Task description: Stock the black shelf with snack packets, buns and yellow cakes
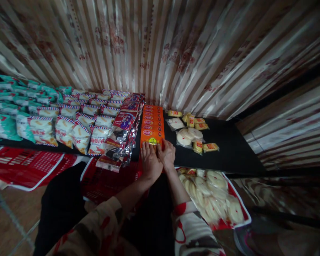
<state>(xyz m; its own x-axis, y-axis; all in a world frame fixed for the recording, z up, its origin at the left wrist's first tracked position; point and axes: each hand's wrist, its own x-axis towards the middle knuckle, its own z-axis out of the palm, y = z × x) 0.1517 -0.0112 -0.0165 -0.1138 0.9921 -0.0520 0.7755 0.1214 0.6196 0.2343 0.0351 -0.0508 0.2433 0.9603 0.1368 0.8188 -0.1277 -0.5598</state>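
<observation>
On the shelf [229,153], packs [152,122] are stretching ahead of the fingers [146,151], pouches [124,121] lying left, bags [43,131] farther left, cakes [185,137] right; a basket [245,215] is sitting lower right.

The packaging [152,122] is orange with a yellow circle, the shelf [229,145] black, the leftmost bags [2,127] mostly teal.

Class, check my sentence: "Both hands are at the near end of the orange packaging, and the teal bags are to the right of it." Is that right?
Not quite: the head view shows the teal bags to the left of the orange packaging, not the right. The left hand and right hand are indeed at its near end.
</observation>
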